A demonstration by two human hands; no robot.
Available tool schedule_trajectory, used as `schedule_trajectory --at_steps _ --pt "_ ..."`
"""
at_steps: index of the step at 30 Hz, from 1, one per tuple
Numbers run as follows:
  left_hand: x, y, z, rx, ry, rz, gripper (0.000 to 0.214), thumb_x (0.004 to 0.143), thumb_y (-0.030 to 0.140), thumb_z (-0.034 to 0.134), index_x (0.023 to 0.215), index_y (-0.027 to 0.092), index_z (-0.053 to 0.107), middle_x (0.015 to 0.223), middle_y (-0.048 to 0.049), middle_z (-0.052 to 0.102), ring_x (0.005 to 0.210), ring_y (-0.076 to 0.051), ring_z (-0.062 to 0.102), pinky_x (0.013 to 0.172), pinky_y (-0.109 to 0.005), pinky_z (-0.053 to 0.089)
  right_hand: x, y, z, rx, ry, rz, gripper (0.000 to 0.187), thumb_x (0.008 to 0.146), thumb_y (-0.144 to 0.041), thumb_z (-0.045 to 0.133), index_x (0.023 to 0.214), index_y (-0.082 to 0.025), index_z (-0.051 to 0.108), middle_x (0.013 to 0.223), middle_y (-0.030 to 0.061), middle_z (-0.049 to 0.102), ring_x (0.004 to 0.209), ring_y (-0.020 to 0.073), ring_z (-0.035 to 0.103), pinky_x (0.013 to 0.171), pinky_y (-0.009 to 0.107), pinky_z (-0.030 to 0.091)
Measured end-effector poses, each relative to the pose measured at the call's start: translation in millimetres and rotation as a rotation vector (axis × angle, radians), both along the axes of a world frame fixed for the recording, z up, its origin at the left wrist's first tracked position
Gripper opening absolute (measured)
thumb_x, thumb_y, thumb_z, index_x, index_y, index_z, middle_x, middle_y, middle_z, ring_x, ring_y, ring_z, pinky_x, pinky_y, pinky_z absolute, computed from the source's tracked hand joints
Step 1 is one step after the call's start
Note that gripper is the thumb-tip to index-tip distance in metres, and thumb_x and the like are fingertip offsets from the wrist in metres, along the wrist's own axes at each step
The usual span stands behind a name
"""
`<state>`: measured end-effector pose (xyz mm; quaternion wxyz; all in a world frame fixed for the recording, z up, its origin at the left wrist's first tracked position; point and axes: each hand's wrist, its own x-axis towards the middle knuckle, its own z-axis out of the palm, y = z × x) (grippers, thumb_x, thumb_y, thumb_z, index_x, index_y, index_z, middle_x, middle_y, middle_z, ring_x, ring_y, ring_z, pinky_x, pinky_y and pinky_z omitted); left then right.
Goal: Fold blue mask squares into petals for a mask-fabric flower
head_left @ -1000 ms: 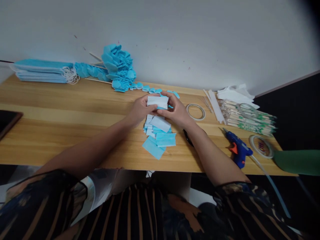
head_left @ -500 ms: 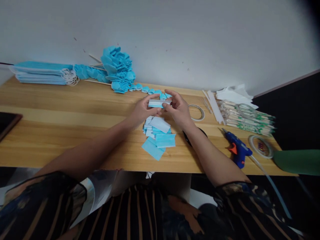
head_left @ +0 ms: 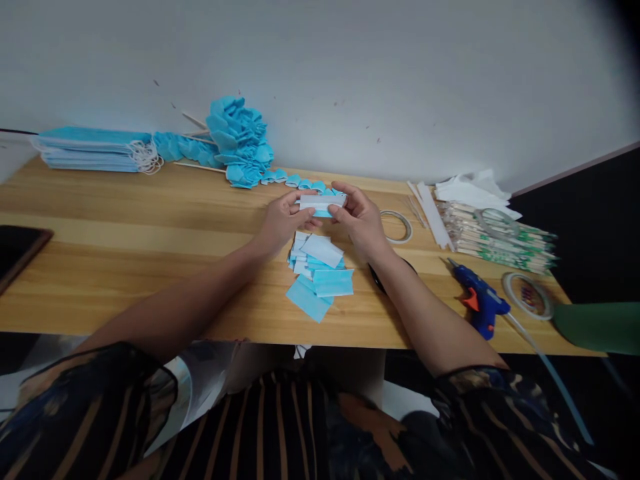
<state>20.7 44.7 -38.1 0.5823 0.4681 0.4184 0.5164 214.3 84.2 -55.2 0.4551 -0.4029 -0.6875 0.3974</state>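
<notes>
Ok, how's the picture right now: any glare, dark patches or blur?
Head view: light dim and diffuse, no strong glare; head view: upper right corner blacked out; head view: fine detail soft, so edges of the small white-and-blue fabric strip between the fingers and green marks on the clear-wrapped wooden sticks lack crispness.

Left fingers (head_left: 305,215) and right fingers (head_left: 340,213) hold a white-and-blue piece (head_left: 319,203) over the wooden table (head_left: 115,227).
</notes>
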Motion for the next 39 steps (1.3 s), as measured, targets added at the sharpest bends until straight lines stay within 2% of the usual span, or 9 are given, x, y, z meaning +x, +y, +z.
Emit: schedule_trajectory --at_steps 4,10,14,19,23,28,32,36,39 --pt "1 -2 3.6 -0.021 0.027 0.001 0.046 0.086 0.018 0.076 0.131 0.013 0.065 0.093 -0.0072 0.08 0.074 -0.016 0.076 0.072 -0.028 0.061 0 -2 1.7 -0.037 0.05 0.001 0.063 0.08 -0.07 0.077 0.128 -0.031 0.069 0.092 0.0019 0.069 0.081 0.0214 0.066 0.075 0.041 0.063" --pt "0 -2 6.2 -0.014 0.042 -0.015 0.04 0.086 0.013 0.074 0.125 0.015 0.067 0.079 -0.0015 0.077 0.065 -0.013 0.072 0.067 -0.025 0.058 -1 -7 8.3 -0.078 0.039 0.005 0.055 0.076 -0.066 0.082 0.116 -0.029 0.075 0.096 0.0011 0.071 0.076 0.0171 0.061 0.071 0.037 0.062" --pt "1 -1 3.9 -0.02 -0.11 0.001 0.037 0.083 0.014 0.078 0.118 0.017 0.068 0.081 -0.0003 0.075 0.067 -0.013 0.07 0.068 -0.025 0.056 -4 -10 10.9 -0.089 0.078 0.007 0.052 0.077 -0.063 0.083 0.114 -0.028 0.076 0.092 0.0005 0.071 0.072 0.0149 0.058 0.07 0.036 0.062" --pt "10 -5 4.0 -0.181 -0.384 -0.113 0.023 0.083 0.018 0.081 0.103 0.017 0.069 0.091 -0.0027 0.074 0.079 -0.014 0.072 0.075 -0.028 0.054 -5 -11 10.9 -0.082 0.122 -0.037 0.054 0.077 -0.064 0.082 0.117 -0.029 0.075 0.085 -0.0004 0.068 0.074 0.0163 0.06 0.07 0.035 0.06" --pt "15 -10 4.8 -0.266 -0.429 -0.119 0.008 0.089 0.018 0.076 0.089 0.013 0.069 0.084 -0.0049 0.073 0.084 -0.016 0.071 0.076 -0.028 0.053 -6 -13 13.0 -0.076 0.103 -0.078 0.049 0.076 -0.059 0.085 0.116 -0.03 0.077 0.07 -0.0039 0.059 0.064 0.0147 0.053 0.064 0.032 0.056" --pt "14 -8 0.0 -0.264 -0.352 -0.054 0.009 0.089 0.02 0.077 0.091 0.013 0.072 0.084 -0.0066 0.074 0.083 -0.017 0.071 0.078 -0.03 0.052 -10 -19 20.9 -0.119 0.18 -0.081 0.036 0.078 -0.059 0.081 0.086 -0.024 0.075 0.068 -0.0041 0.058 0.064 0.0124 0.052 0.064 0.029 0.051" --pt "12 -7 -2.7 -0.234 -0.311 -0.044 0.011 0.087 0.021 0.079 0.091 0.012 0.074 0.089 -0.0084 0.077 0.081 -0.016 0.068 0.078 -0.031 0.052 -12 -22 26.1 -0.119 0.209 -0.112 0.044 0.078 -0.062 0.078 0.066 -0.022 0.063 0.061 -0.0047 0.053 0.06 0.011 0.049 0.06 0.027 0.047" --pt "11 -7 -2.1 -0.18 -0.3 -0.037 0.014 0.085 0.024 0.08 0.091 0.012 0.075 0.092 -0.0097 0.078 0.083 -0.018 0.07 0.075 -0.03 0.052 -12 -21 23.1 -0.078 0.186 -0.131 0.043 0.083 -0.061 0.075 0.068 -0.022 0.062 0.062 -0.0041 0.056 0.061 0.0119 0.054 0.062 0.027 0.049" --pt "10 -4 -2.5 -0.149 -0.321 -0.028 0.017 0.085 0.027 0.08 0.094 0.012 0.075 0.095 -0.0098 0.08 0.087 -0.02 0.073 0.076 -0.03 0.053 -10 -17 19.3 0.006 0.174 -0.137 0.034 0.086 -0.058 0.073 0.086 -0.024 0.069 0.078 -0.0016 0.068 0.074 0.0146 0.064 0.073 0.031 0.056"
